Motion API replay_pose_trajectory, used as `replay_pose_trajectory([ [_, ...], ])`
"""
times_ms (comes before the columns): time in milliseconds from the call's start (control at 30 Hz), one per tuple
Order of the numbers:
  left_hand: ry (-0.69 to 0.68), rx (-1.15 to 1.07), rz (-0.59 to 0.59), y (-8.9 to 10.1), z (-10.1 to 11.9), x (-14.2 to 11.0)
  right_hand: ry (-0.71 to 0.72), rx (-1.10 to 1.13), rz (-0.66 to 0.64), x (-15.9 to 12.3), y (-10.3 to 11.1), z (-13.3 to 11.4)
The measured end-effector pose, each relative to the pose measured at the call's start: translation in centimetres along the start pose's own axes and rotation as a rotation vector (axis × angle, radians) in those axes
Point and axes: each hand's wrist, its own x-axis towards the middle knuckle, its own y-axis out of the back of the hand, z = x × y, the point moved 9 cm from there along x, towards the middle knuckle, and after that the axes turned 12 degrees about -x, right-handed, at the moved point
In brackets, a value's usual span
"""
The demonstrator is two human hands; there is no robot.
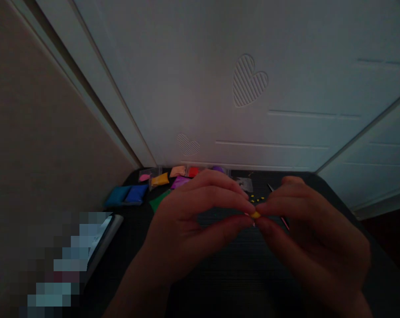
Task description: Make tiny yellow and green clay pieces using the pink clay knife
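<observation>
A small lump of yellow modelling clay [254,214] is pinched between the fingertips of both hands, above the dark table. My left hand [200,221] reaches in from the left, thumb and index finger closed at the lump. From the other side my right hand [306,229] meets it with thumb and forefinger pressed together, their tips nearly touching the left ones. A tiny pink piece shows beside the lump, partly hidden by the fingers. Several yellow bits [258,199] lie on the table just behind the fingertips.
Coloured clay packets line the table's back left: blue [136,193], orange [160,179], green [158,201], red [194,172] and others. A slim pointed tool [270,187] lies partly behind my right hand. A blurred-out device [97,247] stands at left. A white panel [200,101] rises behind the table.
</observation>
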Motion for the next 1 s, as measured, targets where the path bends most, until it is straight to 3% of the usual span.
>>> replay_pose_trajectory([
  [1000, 0.023, -0.044, -0.066, -0.3, -0.29, 0.15, 0.007, -0.03, -0.02, 0.02, -0.11, 0.09],
])
